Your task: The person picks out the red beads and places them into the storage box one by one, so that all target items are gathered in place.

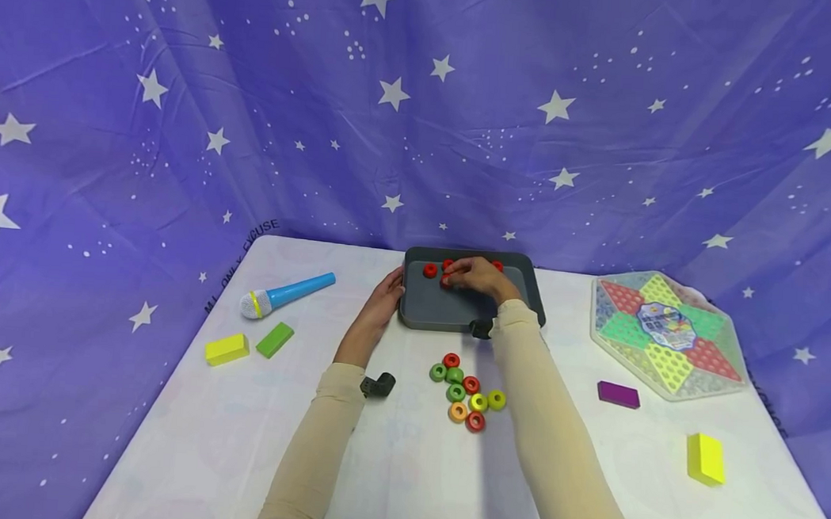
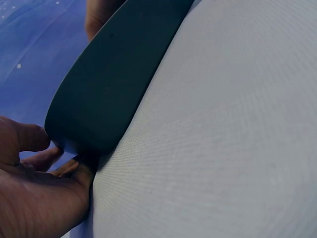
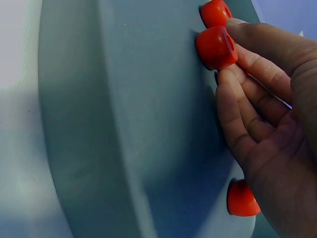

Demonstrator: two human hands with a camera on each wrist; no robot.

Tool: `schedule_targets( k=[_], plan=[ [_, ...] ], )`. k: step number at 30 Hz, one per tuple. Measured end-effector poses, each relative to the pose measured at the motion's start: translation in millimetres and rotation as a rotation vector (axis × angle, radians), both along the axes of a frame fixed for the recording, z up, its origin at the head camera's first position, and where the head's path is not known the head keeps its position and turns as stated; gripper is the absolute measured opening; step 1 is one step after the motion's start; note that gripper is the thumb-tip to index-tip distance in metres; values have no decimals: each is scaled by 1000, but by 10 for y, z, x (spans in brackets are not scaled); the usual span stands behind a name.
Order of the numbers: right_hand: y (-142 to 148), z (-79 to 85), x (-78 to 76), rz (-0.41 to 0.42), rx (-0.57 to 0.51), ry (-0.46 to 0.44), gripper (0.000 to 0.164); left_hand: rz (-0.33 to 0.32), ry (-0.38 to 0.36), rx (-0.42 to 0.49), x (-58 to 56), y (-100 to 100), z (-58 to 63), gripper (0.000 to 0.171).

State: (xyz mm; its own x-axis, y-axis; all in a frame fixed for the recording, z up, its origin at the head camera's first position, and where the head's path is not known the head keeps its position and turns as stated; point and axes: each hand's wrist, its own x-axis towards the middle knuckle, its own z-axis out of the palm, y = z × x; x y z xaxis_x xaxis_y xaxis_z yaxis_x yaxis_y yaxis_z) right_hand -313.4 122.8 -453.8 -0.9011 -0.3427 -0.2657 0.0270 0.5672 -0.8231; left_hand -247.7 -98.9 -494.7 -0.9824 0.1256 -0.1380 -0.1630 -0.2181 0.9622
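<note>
Sleeves (image 1: 562, 435) are cropped below, right grip (image 1: 482, 276) pinching a part-hidden red bead (image 3: 214, 48), left grip (image 1: 378, 309) relaxed against the tray (image 1: 435, 311).

Both arms reach forward toward the tray (image 1: 432, 312) from its near side, the left forearm (image 1: 318, 452) angling in left of it and the right forearm (image 1: 555, 435) slanting up to its near right part, each covered by a pale sleeve. The left hand (image 1: 381, 295) touches the tray's left outer wall, while the right hand (image 1: 482, 276) is over its inside, back upward (the thumb and fingertips drawn together in a pinch), with the wrist above the right-hand part of the tray.
</note>
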Motion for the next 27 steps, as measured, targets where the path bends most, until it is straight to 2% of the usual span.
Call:
schedule_targets(
  k=[7,10,16,17,21,27],
  plan=[
    [91,2,-10,-23,-45,12,30,-3,27,-11,17,3,0,52],
    [122,80,35,-2,-74,16,34,-7,21,-2,2,-3,-10,52],
    [228,128,142,44,-118,94,39,12,4,0,-23,21,5,52],
    [252,107,156,57,-127,109,39,10,6,-7,-21,21,16,52],
    [274,192,318,139,-148,123,39,6,13,-21,-10,13,38,53],
    [272,263,572,273,-134,146,35,9,12,-16,-4,9,16,53]
  ],
)
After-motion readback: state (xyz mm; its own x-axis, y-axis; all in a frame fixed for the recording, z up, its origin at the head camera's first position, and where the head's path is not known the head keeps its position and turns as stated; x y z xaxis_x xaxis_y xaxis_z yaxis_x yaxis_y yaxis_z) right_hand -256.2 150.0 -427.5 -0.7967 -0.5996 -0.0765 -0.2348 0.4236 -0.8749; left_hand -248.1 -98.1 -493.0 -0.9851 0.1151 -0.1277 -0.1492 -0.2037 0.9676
